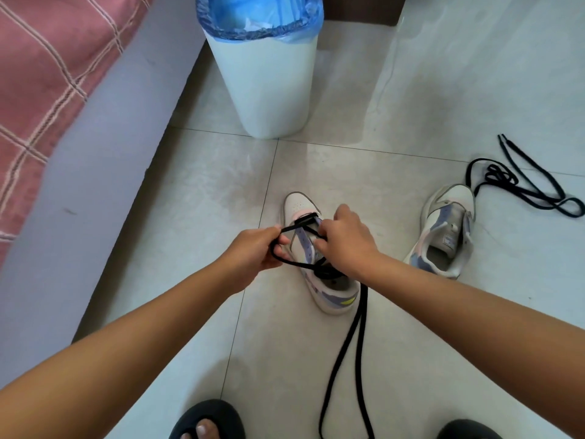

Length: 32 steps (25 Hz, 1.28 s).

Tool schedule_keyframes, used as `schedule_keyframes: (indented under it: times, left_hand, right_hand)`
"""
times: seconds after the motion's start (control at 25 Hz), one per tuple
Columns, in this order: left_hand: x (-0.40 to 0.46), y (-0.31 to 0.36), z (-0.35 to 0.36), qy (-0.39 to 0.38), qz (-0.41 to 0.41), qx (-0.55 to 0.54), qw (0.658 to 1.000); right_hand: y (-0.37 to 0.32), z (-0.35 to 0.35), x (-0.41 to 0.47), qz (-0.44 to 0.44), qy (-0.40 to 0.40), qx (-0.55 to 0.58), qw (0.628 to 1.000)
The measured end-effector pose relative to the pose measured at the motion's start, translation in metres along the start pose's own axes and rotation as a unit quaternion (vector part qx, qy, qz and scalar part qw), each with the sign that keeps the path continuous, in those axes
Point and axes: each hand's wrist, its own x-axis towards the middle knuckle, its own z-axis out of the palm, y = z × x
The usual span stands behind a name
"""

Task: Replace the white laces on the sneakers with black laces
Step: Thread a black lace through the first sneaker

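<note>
A white and lilac sneaker [297, 202] stands on the floor in the middle, toe pointing away. A black lace [343, 353] runs across its lowest eyelets and trails in a long double strand toward my feet. My left hand [253, 251] grips a loop of this lace at the shoe's left side. My right hand [345, 240] pinches the lace over the tongue and hides the upper eyelets. A second sneaker [446, 229] with no lace sits to the right. Beyond it lies another black lace [519, 182], loose on the tiles.
A white bin [269, 90] with a blue liner stands straight ahead behind the shoes. A bed frame [104, 147] with a pink checked cover runs along the left. My feet in dark slippers [209, 419] are at the bottom edge. Pale floor tiles surround the shoes.
</note>
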Motion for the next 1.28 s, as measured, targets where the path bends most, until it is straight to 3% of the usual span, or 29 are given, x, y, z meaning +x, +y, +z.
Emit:
schedule_keyframes:
  times: [0.08,0.2,0.36,0.48,0.56,0.6,0.68,0.76,0.88,0.96,1.08,1.28]
  left_hand:
    - [0.001,0.0,-0.005,-0.002,0.004,-0.006,1.0]
    - [0.001,0.0,-0.019,-0.021,0.013,0.04,0.999]
    - [-0.001,0.001,-0.046,-0.074,0.028,0.177,0.981]
    - [-0.004,0.002,-0.052,-0.109,0.042,0.169,0.979]
    - [-0.006,0.003,-0.047,-0.125,0.051,0.149,0.98]
    - [-0.008,0.004,-0.045,-0.131,0.051,0.137,0.981]
    - [-0.011,0.002,-0.05,-0.139,0.041,0.114,0.983]
    - [-0.015,-0.007,-0.065,-0.138,0.021,0.107,0.984]
    - [-0.02,-0.033,-0.097,-0.126,-0.02,0.1,0.987]
    - [-0.024,-0.056,-0.121,-0.108,-0.051,0.128,0.985]
    - [-0.027,-0.09,-0.159,-0.081,-0.106,0.187,0.973]
    - [-0.036,-0.115,-0.208,0.005,-0.153,0.24,0.959]
  right_hand:
    - [-0.003,0.008,0.012,-0.036,0.019,-0.094,0.995]
    - [0.001,0.013,0.026,-0.046,0.001,-0.147,0.988]
    - [0.006,0.016,0.029,-0.037,0.001,-0.032,0.999]
    - [-0.005,0.02,0.03,-0.227,0.165,-0.04,0.959]
    - [-0.017,0.026,0.03,-0.334,0.205,-0.072,0.917]
    - [-0.022,0.025,0.03,-0.324,0.192,-0.056,0.925]
    - [-0.024,0.014,0.035,-0.188,0.16,0.047,0.968]
    - [-0.014,0.004,0.047,-0.012,0.124,0.223,0.967]
    - [0.005,-0.013,0.06,0.184,0.09,0.505,0.838]
    - [0.014,-0.016,0.061,0.249,0.047,0.583,0.772]
    - [0.021,-0.02,0.061,0.292,0.027,0.629,0.72]
    - [0.033,-0.025,0.07,0.327,0.024,0.668,0.668]
